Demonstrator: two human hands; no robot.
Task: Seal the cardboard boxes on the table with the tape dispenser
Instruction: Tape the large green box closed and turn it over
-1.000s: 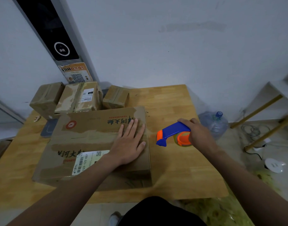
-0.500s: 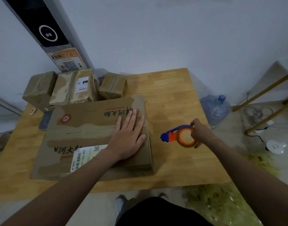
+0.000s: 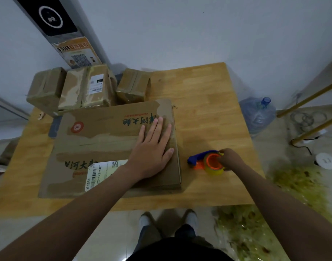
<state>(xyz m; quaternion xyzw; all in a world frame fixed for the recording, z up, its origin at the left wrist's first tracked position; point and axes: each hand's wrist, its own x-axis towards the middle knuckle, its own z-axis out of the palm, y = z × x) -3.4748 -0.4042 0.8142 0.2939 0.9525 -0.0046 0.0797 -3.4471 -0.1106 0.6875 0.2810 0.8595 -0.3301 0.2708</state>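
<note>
A large flat cardboard box [image 3: 97, 140] with printed characters and a white shipping label lies on the wooden table [image 3: 208, 102]. My left hand [image 3: 152, 147] presses flat on the box's right end, fingers straight. The blue and orange tape dispenser [image 3: 208, 162] with its yellowish tape roll sits on the table just right of the box. My right hand [image 3: 231, 159] grips the dispenser at its right side.
Three smaller taped boxes [image 3: 86, 89] stand at the table's back left against the wall. A water jug [image 3: 259, 113] is on the floor to the right, beside yellow bars, cables and a white round object. My feet are below the table's near edge.
My right hand has lowered the tape dispenser from above the table down onto it, nearer the front edge. My left hand has stayed pressed on the box.
</note>
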